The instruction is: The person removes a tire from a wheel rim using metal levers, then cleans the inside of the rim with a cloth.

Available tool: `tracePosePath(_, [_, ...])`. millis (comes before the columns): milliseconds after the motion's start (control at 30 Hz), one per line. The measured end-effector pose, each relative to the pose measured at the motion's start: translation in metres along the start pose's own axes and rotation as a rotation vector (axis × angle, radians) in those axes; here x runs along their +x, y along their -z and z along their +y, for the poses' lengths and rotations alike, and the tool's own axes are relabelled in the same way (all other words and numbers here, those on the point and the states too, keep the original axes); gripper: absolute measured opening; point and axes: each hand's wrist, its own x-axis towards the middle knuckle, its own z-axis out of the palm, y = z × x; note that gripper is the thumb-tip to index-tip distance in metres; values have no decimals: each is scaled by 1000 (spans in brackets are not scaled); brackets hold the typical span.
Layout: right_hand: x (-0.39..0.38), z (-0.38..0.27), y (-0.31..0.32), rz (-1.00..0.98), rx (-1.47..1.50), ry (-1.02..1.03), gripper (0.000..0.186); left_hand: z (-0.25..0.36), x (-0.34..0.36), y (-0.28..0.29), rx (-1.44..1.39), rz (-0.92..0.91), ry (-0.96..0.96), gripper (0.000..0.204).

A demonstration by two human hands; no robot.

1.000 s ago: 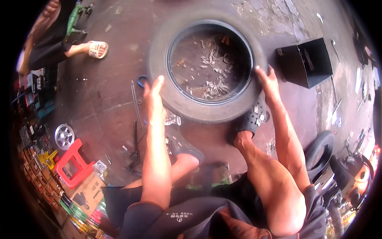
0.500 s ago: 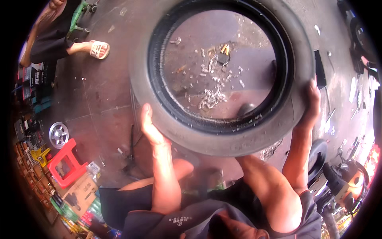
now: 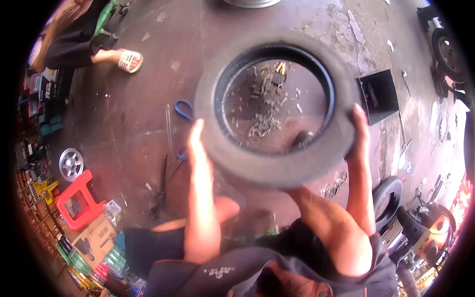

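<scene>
Between my two hands is a bare rubber tyre [image 3: 277, 166], grey-black, with its round opening facing up at me. My left hand [image 3: 196, 136] presses the tyre's left side, thumb upward; the rest of its fingers are hidden behind the rubber. On the right side, my right hand [image 3: 360, 127] grips the tread, its fingers largely out of sight and slightly blurred. Through the tyre's opening, metal wheel weights [image 3: 264, 123] lie scattered on the floor beside a dark piece with yellow sticks [image 3: 279, 72].
A black open box [image 3: 378, 96] stands right of the tyre. Blue loops [image 3: 183, 110] and thin bars lie to its left. A red stool [image 3: 79, 200], a silver wheel [image 3: 71, 164] and another tyre [image 3: 387, 203] are around me. A person's sandalled foot [image 3: 130, 61] is at upper left.
The tyre has moved down and away from me and looks smaller. Both hands have moved with it, still holding its sides. The black box and blue loops have come into view.
</scene>
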Motion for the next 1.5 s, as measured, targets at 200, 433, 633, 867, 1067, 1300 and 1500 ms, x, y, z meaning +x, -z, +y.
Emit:
tracePosePath(200, [5, 58, 7, 157, 56, -305, 68, -4, 25, 13, 201, -91, 37, 67])
tracePosePath(433, [2, 6, -5, -1, -127, -161, 71, 17, -8, 1, 374, -116, -226, 83])
tracePosePath(633, [-51, -35, -15, -41, -198, -13, 75, 21, -25, 48, 182, -168, -90, 68])
tracePosePath(867, [-52, 17, -45, 57, -438, 851, 57, -8, -33, 55, 97, -175, -65, 78])
tracePosePath(1067, [-13, -58, -107, -155, -716, 1061, 30, 54, -40, -6, 380, -55, -746, 74])
tracePosePath(1300, [79, -154, -232, -167, -650, 857, 59, 126, -58, -100, 1236, -125, -1933, 105])
tracePosePath(1500, [91, -43, -204, -11, -291, 1051, 34, 187, -20, -100, 1254, -195, -1864, 99])
